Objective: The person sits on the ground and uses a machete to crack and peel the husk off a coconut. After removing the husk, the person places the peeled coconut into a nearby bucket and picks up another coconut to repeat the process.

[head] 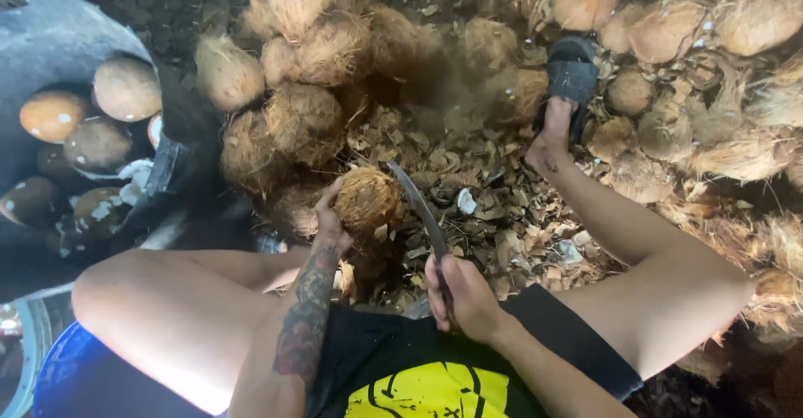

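Over husk litter, left hand [329, 221] fingers gripping fibrous coconut [366, 199], right hand [465, 297] fingers closed around curved knife [421, 210].

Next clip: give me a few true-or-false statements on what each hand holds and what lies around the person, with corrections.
1. The left hand holds a husked coconut. True.
2. The right hand is empty. False: it grips a curved knife.
3. The blade points away from the person, beside the coconut. True.
4. The dark tub on the left holds unhusked coconuts. False: it holds smooth peeled ones, brown and whitish.
5. Fibrous coconuts are piled ahead. True.
6. The outstretched foot is bare. False: it wears a dark sandal.
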